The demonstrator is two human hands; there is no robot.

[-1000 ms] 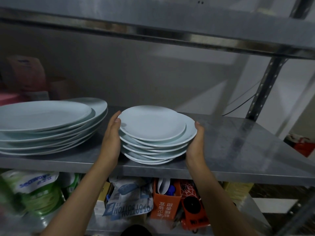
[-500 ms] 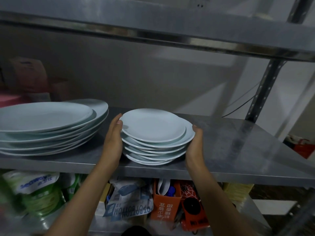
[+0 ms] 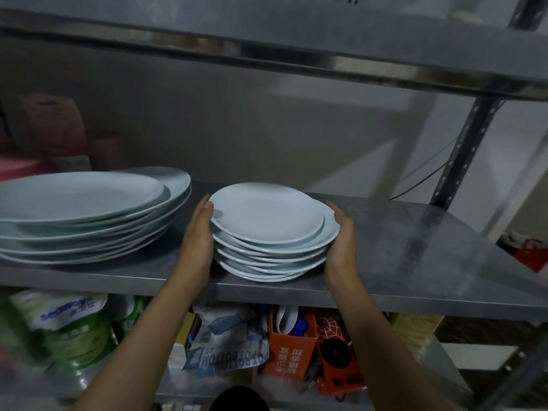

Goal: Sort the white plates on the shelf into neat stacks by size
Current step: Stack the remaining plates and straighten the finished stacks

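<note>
A stack of several small white plates (image 3: 267,216) rests on the steel shelf (image 3: 415,247), near its front edge. My left hand (image 3: 197,241) presses flat against the stack's left side, and my right hand (image 3: 341,241) presses against its right side. The plates in it are slightly offset from one another. To the left lies a stack of several large white plates (image 3: 80,197), also uneven, with no hand on it.
A steel shelf edge (image 3: 267,54) runs overhead. A perforated upright post (image 3: 462,143) stands at the back right. Pink boxes (image 3: 53,126) sit behind the large plates. The shelf below holds green bags (image 3: 68,324), an orange box (image 3: 289,348) and packets.
Both hands have stayed on the small stack's sides and squeezed it, so the plates sit a little more in line. The large stack has not moved.
</note>
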